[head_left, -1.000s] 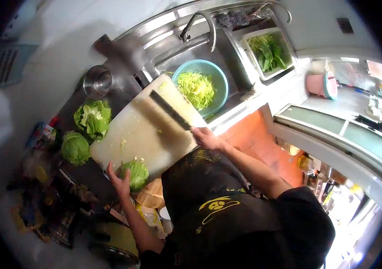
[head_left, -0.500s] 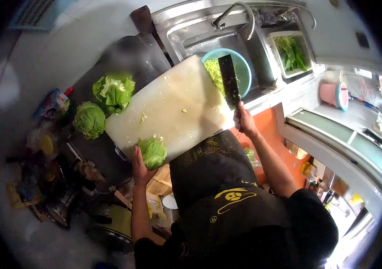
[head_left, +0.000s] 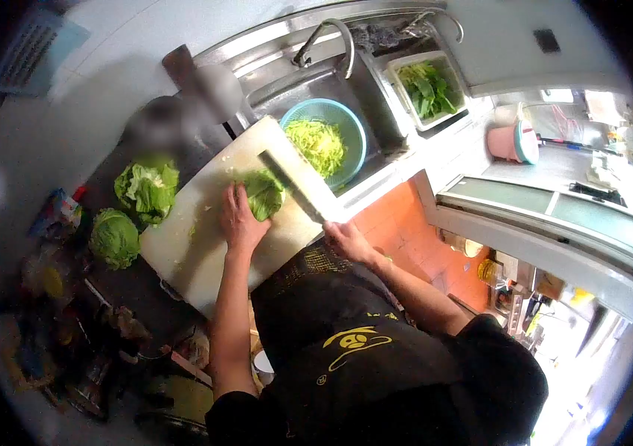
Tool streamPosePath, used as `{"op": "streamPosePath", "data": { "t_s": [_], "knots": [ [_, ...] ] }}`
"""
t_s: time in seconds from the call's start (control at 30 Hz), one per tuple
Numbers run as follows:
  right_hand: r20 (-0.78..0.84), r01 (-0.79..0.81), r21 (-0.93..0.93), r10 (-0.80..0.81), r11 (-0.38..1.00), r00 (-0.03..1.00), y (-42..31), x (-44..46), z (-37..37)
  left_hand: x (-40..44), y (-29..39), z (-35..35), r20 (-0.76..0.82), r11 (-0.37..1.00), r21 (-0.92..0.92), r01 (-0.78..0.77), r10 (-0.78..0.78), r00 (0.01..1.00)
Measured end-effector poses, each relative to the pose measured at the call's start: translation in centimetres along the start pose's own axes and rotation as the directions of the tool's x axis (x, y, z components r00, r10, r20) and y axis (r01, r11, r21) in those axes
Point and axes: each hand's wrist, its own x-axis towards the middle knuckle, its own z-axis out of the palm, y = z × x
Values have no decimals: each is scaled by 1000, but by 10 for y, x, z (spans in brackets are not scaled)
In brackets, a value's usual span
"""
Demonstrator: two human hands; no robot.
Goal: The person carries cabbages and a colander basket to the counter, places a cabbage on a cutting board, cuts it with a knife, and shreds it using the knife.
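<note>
My left hand (head_left: pixel 242 221) is closed around a piece of green cabbage (head_left: pixel 265 195) on the white cutting board (head_left: pixel 205 182). In my right hand (head_left: pixel 348 241) is the handle of a cleaver (head_left: pixel 291 186). Its blade stands on edge over the board, just right of the cabbage; whether it touches the leaves I cannot tell. Beyond the board's right end, shredded cabbage (head_left: pixel 316 146) fills part of a blue colander (head_left: pixel 362 134) in the sink. A whole cabbage (head_left: pixel 114 238) and a loose-leaved, partly peeled one (head_left: pixel 147 189) sit left of the board.
A faucet (head_left: pixel 346 44) arches over the sink (head_left: pixel 261 104). Right of it is a white basin (head_left: pixel 459 111) of leafy greens (head_left: pixel 428 89). Cluttered cookware (head_left: pixel 101 297) stands at lower left. Orange floor tiles (head_left: pixel 398 223) and a pink bucket (head_left: pixel 505 143) lie to the right.
My left hand has brought the cabbage piece from the board's near-left edge to its middle. The cleaver has come from over the colander to beside it. The view has shifted.
</note>
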Motion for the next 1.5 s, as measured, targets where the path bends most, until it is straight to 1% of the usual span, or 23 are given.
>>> {"op": "streamPosePath", "data": {
  "t_s": [0.07,0.1,0.2,0.23,0.27,0.33,0.37,0.43,0.5,0.6,0.73,0.83,0.9,1.03,1.17,1.27,1.3,1.33,1.37,1.4,1.43,1.47,1.5],
  "knots": [
    [13,79,-109,-78,991,997,8,-4,5,1,3,6,-76,995,-89,-54,47,996],
    [22,119,-142,-118,983,993,-23,-21,3,-4,-1,2,-117,989,-117,-93,79,990],
    [85,102,-292,-80,951,993,-40,-36,2,-34,-30,1,-162,967,-250,-46,5,987],
    [84,139,-220,-123,966,989,-41,-40,6,-43,-47,10,-172,943,-329,-55,-2,985],
    [88,134,-199,-118,971,989,-41,-44,10,-48,-50,8,-179,911,-407,-60,-15,984],
    [97,136,-163,-121,977,988,-45,-44,16,-49,-51,10,-214,934,-330,-140,71,974],
    [121,64,-208,-39,976,992,-50,-45,16,-47,-48,9,-230,939,-292,-182,116,966],
    [97,100,-206,-82,973,992,-48,-44,21,-41,-35,10,-148,910,-409,-67,7,989],
    [95,109,-207,-91,972,991,-48,-42,24,-37,-31,14,-131,889,-456,-25,-39,991],
    [103,85,-197,-66,977,992,-50,-40,30,-36,-32,17,-165,897,-439,-50,-26,986],
    [86,100,-217,-83,971,993,-47,-27,38,-34,-33,16,-141,890,-455,-32,-37,989],
    [99,80,-235,-58,969,993,-44,-1,44,-34,-32,16,-153,919,-394,-29,-34,988],
    [125,37,-232,-8,972,992,-62,6,46,-36,-32,14,-154,934,-355,-40,-17,988],
    [97,213,-201,-197,956,976,-20,53,69,-36,-23,5,-139,927,-372,-46,-6,990],
    [124,231,-138,-215,963,969,-9,61,67,-37,-31,10,-58,902,-432,14,-43,997],
    [165,241,-48,-230,969,959,-7,42,52,-35,-42,-10,8,871,-492,11,-9,1000],
    [147,255,-12,-250,967,957,-12,23,43,-33,-46,-27,129,945,-317,78,-39,991],
    [205,195,77,-207,978,957,-10,10,34,-30,-49,-45,179,989,-146,-34,61,982],
    [195,217,86,-230,972,953,-11,-4,23,-15,-44,-65,233,987,16,-162,154,960],
    [189,245,88,-258,965,948,-9,-13,12,0,-37,-79,290,943,167,-289,233,928],
    [172,236,83,-247,968,954,-2,-19,3,13,-31,-86,356,875,261,-408,306,883],
    [155,229,77,-239,970,959,4,-23,-5,28,-25,-91,425,782,341,-521,366,828],
    [140,178,126,-195,976,971,4,-28,-13,43,-17,-94,495,668,406,-624,412,765]
  ]
}}
